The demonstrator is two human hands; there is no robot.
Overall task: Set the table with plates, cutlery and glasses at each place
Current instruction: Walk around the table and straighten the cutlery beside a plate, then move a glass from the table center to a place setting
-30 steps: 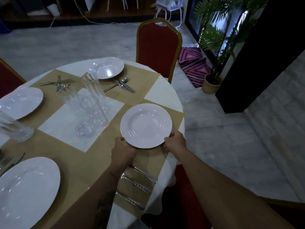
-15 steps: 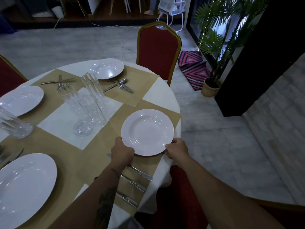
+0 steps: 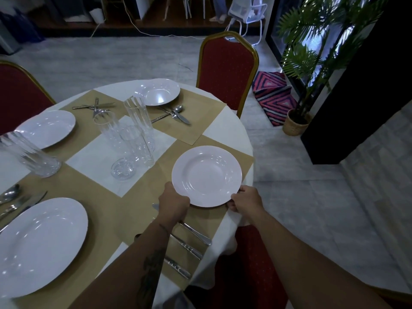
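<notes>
Plate (image 3: 206, 176) has slid a bit nearer the edge of the round table (image 3: 227, 128), white cloth w/ tan mats (image 3: 107, 204); left hand (image 3: 175, 202) & right hand (image 3: 244, 200) grip its near rim. Cutlery (image 3: 189, 244) lies by left wrist, glasses (image 3: 136, 139) mid-table. Red chair (image 3: 227, 68), potted palm (image 3: 312, 52), grey floor (image 3: 312, 208)

Four white plates (image 3: 158, 91), four clear glasses (image 3: 29, 155) and four groups of cutlery (image 3: 176, 112) are counted on the surface (image 3: 223, 130); three red chairs (image 3: 227, 70) are seen around it.

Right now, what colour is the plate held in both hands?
Plain white; the round deep plate shows best in the head view.
</notes>
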